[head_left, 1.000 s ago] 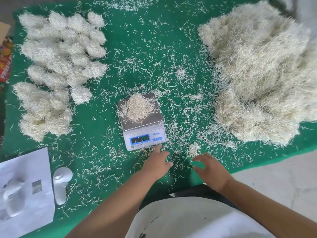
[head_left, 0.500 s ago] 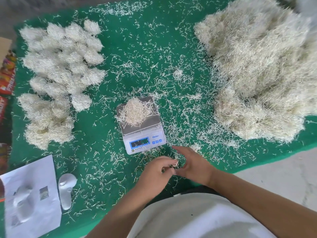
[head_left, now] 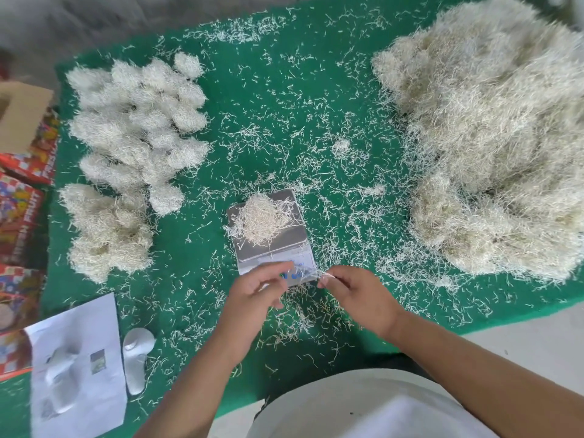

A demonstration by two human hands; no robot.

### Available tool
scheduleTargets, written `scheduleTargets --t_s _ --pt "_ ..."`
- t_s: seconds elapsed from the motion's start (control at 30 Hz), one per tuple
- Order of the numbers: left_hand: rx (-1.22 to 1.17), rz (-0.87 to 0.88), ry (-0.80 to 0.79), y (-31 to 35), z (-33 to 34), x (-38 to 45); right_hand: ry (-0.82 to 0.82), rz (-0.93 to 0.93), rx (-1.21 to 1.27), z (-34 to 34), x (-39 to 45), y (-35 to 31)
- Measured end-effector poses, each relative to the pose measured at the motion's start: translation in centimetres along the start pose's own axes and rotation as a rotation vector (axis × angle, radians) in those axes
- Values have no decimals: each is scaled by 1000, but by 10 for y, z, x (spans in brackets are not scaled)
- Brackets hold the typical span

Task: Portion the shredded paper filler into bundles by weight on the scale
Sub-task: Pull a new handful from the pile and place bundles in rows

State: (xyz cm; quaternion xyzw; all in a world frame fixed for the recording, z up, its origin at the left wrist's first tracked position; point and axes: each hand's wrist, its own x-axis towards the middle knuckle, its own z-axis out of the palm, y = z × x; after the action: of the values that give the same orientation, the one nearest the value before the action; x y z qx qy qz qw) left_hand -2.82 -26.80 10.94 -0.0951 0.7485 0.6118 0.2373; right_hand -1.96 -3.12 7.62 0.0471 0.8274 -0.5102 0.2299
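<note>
A small clump of shredded paper [head_left: 264, 221] is sitting on the scale [head_left: 271, 245] mid-worktop. Both hands are hovering at its near edge — the right hand [head_left: 360, 298] is pinching a few shreds [head_left: 317, 275], the left hand [head_left: 252, 294] is loosely curled, its grasp unclear. The big loose heap [head_left: 493, 137] is lying right, finished bundles [head_left: 136, 121] far left.

Both hands covered the scale's [head_left: 268, 235] display at lower center, so its reading could not be told. The big paper heap [head_left: 493, 137] ran off the right edge. Motion blur smeared the left hand's [head_left: 252, 298] fingers.
</note>
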Motion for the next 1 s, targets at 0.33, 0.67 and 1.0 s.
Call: scheduleTargets --t_s 0.33,0.67,1.0 --pt "-87 118 159 54 -59 72 102 -31 37 -34 79 -111" --pt "-88 -214 254 -9 -71 121 18 300 -44 -19 109 -62" --pt "62 -222 480 -91 -89 46 70 410 -97 -22 32 23"
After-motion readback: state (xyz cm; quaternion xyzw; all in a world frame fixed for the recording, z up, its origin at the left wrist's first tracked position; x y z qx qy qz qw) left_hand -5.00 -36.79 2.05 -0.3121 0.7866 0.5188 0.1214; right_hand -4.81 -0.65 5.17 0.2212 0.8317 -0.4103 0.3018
